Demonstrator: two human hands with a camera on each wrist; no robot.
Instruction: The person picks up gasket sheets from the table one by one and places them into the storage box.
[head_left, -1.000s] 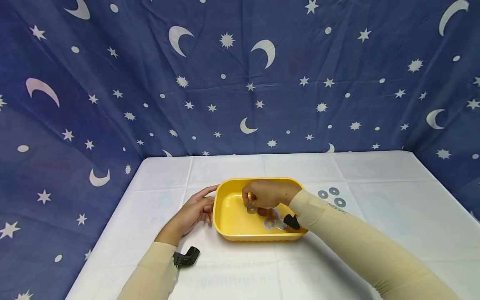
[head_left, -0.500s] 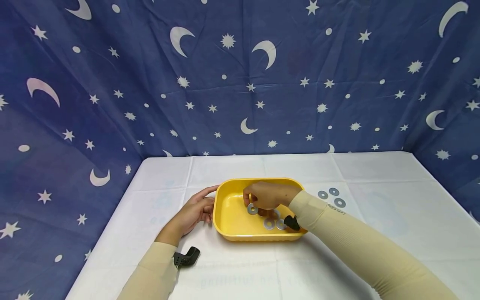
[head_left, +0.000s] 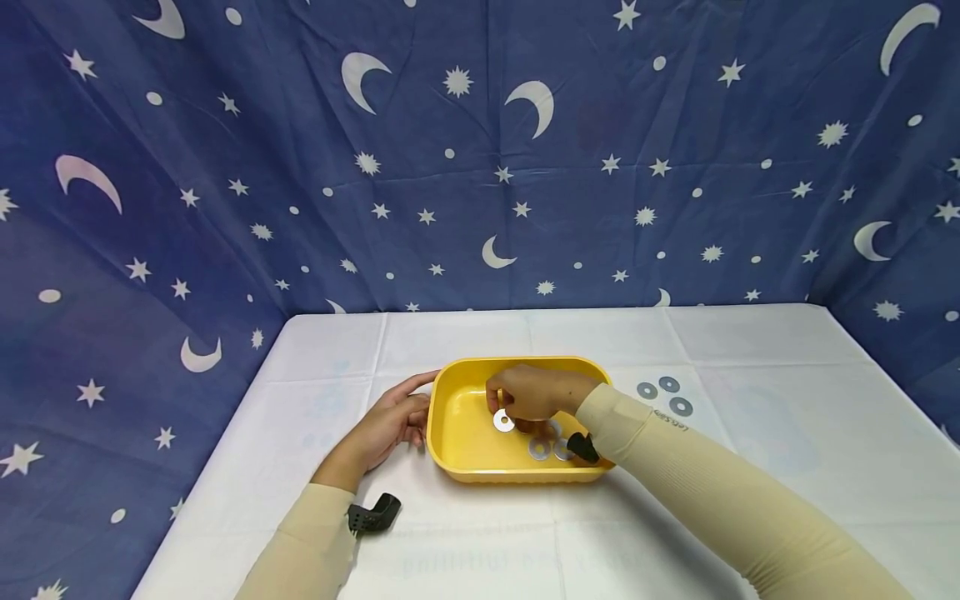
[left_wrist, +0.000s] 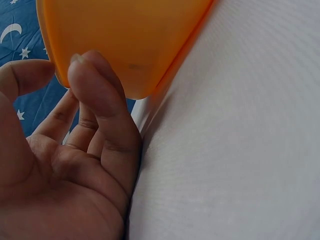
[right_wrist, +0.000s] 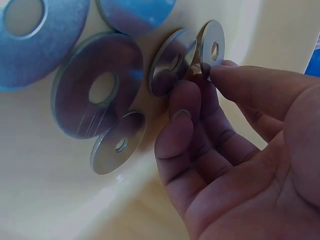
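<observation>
Inside the yellow plastic tray (head_left: 517, 476), my right hand (head_left: 534, 392) pinches a metal washer (head_left: 497, 424) between thumb and fingertips. The right wrist view shows this washer (right_wrist: 206, 45) standing on edge, with another washer (right_wrist: 161, 75) right beside the fingertips. Several more flat washers (right_wrist: 62, 112) lie on the tray floor, partly hidden under my right hand in the head view. My left hand (head_left: 381, 429) is at the tray's left end, its relaxed fingers against the outside. In the left wrist view, fingertips meet the tray's wall (left_wrist: 145, 35).
Three loose washers (head_left: 675, 413) lie on the white tablecloth (head_left: 750, 358) just right of the tray. Behind the table hangs a blue curtain (head_left: 420, 275) with moons and stars. A black wrist device (head_left: 375, 515) sits at the left sleeve.
The pinched washer has tilted and its face now shows brighter to the head camera. Both hands and the tray stay almost in place.
</observation>
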